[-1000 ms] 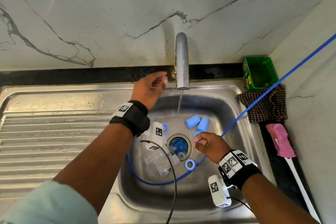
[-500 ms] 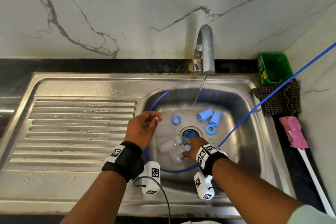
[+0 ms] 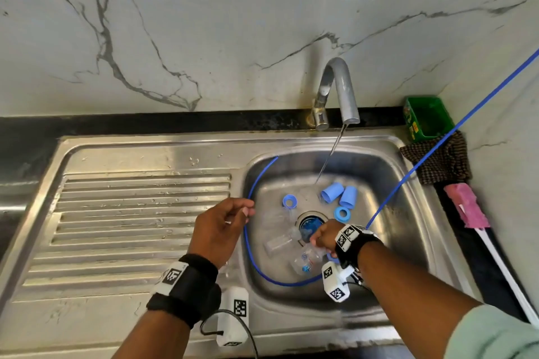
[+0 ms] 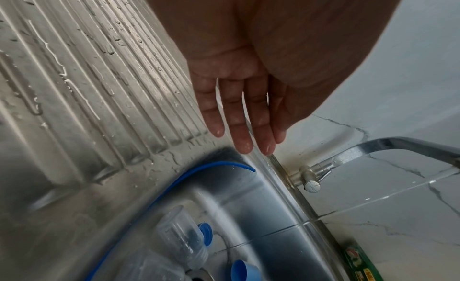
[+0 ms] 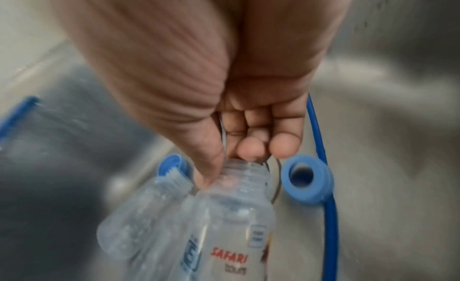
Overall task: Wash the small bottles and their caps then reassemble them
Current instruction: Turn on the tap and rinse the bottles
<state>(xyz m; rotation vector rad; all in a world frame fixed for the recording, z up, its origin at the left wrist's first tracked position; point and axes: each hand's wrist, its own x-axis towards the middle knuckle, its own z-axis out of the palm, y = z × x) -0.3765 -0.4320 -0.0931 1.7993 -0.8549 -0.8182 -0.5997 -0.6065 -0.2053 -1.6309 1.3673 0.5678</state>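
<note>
My right hand [image 3: 317, 242] is down in the sink basin [image 3: 388, 183], thumb and fingers pinching the neck of a clear labelled bottle [image 5: 231, 216] that lies tilted on the basin floor. A second clear bottle [image 5: 139, 210] lies against it, and another [image 3: 280, 243] rests near the drain. My left hand [image 3: 242, 213] hovers over the basin's left rim with relaxed fingers [image 4: 244, 143] and holds nothing. Two tall blue caps [image 3: 339, 195] and blue ring caps [image 3: 289, 201] lie on the basin floor under the running tap [image 3: 341, 90].
A blue tube [image 3: 248, 242] loops round the basin and runs off to the upper right. The ribbed draining board [image 3: 131, 227] lies on the left. On the right counter sit a green tub [image 3: 427, 116], a checked cloth [image 3: 440, 160] and a pink brush [image 3: 466, 207].
My left hand came away from the tap and dropped to the basin's left rim. My right hand moved from beside the blue caps to the labelled bottle's neck and took hold of it.
</note>
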